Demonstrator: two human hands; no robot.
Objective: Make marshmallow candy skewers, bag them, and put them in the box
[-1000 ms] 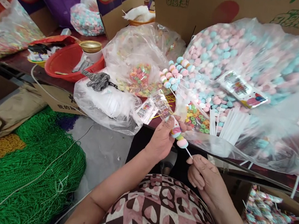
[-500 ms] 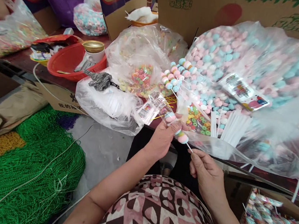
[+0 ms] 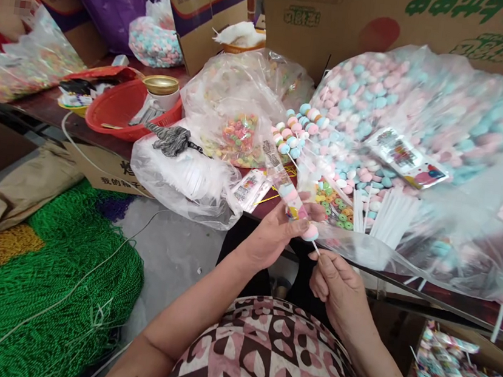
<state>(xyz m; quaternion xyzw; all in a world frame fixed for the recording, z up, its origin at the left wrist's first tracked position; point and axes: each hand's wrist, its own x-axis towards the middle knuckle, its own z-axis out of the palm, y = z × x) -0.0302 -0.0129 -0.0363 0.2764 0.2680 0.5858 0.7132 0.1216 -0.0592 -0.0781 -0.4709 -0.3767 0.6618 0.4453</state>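
Note:
Over the table's front edge I hold a marshmallow skewer point(image 3: 310, 232) of pink, white and blue pieces on a white stick. A clear printed wrapper point(image 3: 275, 162) covers its upper part, while the lowest marshmallow is bare. My left hand point(image 3: 273, 234) is closed around the wrapped section, thumb on top. My right hand point(image 3: 336, 278) pinches the stick just below the lowest marshmallow. Beyond my hands lie finished-looking marshmallow skewers point(image 3: 292, 133), ring-shaped candies point(image 3: 334, 205) and a bundle of white sticks point(image 3: 394, 218).
A large bag of marshmallows point(image 3: 383, 88) fills the right of the table. Flat wrappers point(image 3: 251, 190), a bag of white items point(image 3: 184, 174) and a red basket point(image 3: 119, 108) are on the left. Green cords point(image 3: 47, 286) heap on the floor; a box of wrapped skewers point(image 3: 458, 373) stands lower right.
The wrapper has slid further down over the marshmallows, with my left hand lower along the skewer. My right hand still pinches the stick and has shifted slightly left.

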